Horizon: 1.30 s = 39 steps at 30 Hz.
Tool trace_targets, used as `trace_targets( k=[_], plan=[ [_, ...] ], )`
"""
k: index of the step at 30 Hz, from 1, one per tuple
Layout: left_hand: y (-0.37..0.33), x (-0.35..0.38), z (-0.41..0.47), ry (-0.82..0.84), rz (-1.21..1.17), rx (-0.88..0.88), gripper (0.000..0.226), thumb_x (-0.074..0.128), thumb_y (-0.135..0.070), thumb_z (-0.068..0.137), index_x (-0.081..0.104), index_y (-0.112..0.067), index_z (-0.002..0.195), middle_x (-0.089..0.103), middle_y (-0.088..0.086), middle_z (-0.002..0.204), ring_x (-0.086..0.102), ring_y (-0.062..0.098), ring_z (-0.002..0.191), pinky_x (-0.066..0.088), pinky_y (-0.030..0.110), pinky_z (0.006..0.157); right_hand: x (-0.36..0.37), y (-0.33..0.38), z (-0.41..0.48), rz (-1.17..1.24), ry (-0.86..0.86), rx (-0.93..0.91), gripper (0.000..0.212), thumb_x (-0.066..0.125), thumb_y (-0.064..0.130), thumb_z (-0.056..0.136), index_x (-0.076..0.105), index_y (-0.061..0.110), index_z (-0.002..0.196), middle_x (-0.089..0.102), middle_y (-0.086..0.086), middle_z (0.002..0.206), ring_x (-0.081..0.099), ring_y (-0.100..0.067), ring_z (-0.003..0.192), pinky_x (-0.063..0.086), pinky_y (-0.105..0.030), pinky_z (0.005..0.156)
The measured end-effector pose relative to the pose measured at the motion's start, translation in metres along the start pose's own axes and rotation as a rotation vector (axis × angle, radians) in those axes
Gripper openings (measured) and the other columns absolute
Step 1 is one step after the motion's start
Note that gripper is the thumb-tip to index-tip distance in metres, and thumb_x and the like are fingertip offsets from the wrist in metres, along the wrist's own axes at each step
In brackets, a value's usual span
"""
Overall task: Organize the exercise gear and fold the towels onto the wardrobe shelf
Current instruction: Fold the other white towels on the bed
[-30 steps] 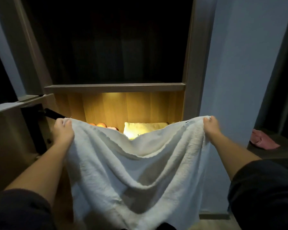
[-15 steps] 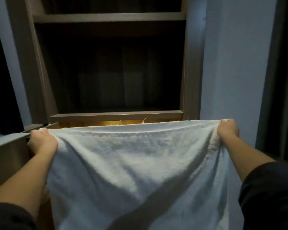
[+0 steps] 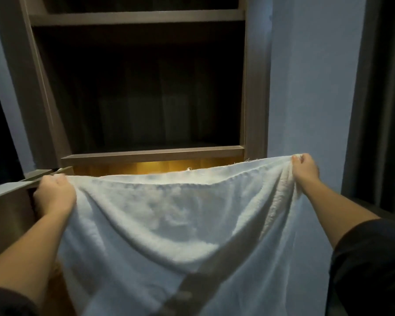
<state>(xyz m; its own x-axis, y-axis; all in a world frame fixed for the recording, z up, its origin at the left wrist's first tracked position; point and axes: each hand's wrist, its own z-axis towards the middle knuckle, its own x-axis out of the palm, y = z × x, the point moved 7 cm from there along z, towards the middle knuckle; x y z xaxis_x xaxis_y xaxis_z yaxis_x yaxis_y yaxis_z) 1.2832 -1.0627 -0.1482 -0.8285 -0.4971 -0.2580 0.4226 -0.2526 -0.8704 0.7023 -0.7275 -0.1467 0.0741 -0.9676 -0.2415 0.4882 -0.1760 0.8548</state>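
A large white towel [image 3: 173, 224] hangs spread in front of me, its top edge stretched between both hands. My left hand [image 3: 54, 195] grips the top left corner and my right hand [image 3: 304, 169] grips the top right corner, held a little higher. The towel sags slightly in the middle and drops out of the bottom of the view. Behind it stands the wardrobe, with a dark shelf board [image 3: 153, 153] just above the towel's edge and a lit wooden compartment [image 3: 146, 166] showing as a thin strip below that board.
A higher shelf board [image 3: 135, 18] crosses the top of the wardrobe. A grey ledge [image 3: 12, 189] juts out at the left by my left hand. A pale wall [image 3: 310, 87] rises on the right, with a dark curtain [image 3: 383, 99] beyond it.
The view has tilted upward and the towel has risen, so it hides the lit compartment and the things in it. My hands have spread wider, pulling the top edge flatter.
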Motion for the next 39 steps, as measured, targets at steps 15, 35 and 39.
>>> trace_targets(
  k=[15, 35, 39],
  plan=[
    [0.022, 0.012, 0.002, -0.01, 0.119, 0.086, 0.017, 0.05, -0.033, 0.1, 0.053, -0.016, 0.101, 0.061, 0.022, 0.102, 0.06, 0.042, 0.096, 0.051, 0.052, 0.082, 0.002, -0.055, -0.004, -0.157, 0.02, 0.276, 0.036, 0.037, 0.014, 0.102, 0.05, -0.005, 0.129, 0.049, -0.029, 0.136, 0.047, -0.046, 0.124, 0.038, -0.044, 0.1],
    [-0.009, 0.041, -0.046, 0.304, 0.043, -0.043, 0.042, 0.07, -0.041, 0.086, 0.07, -0.008, 0.111, 0.068, 0.015, 0.113, 0.063, 0.032, 0.104, 0.051, 0.039, 0.092, 0.074, 0.002, -0.08, 0.11, 0.33, 0.167, 0.019, 0.058, 0.031, 0.096, 0.06, 0.013, 0.102, 0.062, -0.008, 0.104, 0.06, -0.023, 0.092, 0.056, -0.033, 0.068],
    [-0.037, 0.065, -0.086, 0.452, -0.147, -0.086, 0.026, 0.072, -0.031, 0.088, 0.07, -0.009, 0.101, 0.067, 0.01, 0.103, 0.063, 0.024, 0.089, 0.052, 0.033, 0.08, 0.104, 0.039, -0.12, 0.158, 0.463, 0.108, 0.018, 0.061, 0.03, 0.095, 0.061, 0.015, 0.105, 0.058, 0.003, 0.091, 0.058, -0.01, 0.08, 0.047, -0.016, 0.051]
  ],
)
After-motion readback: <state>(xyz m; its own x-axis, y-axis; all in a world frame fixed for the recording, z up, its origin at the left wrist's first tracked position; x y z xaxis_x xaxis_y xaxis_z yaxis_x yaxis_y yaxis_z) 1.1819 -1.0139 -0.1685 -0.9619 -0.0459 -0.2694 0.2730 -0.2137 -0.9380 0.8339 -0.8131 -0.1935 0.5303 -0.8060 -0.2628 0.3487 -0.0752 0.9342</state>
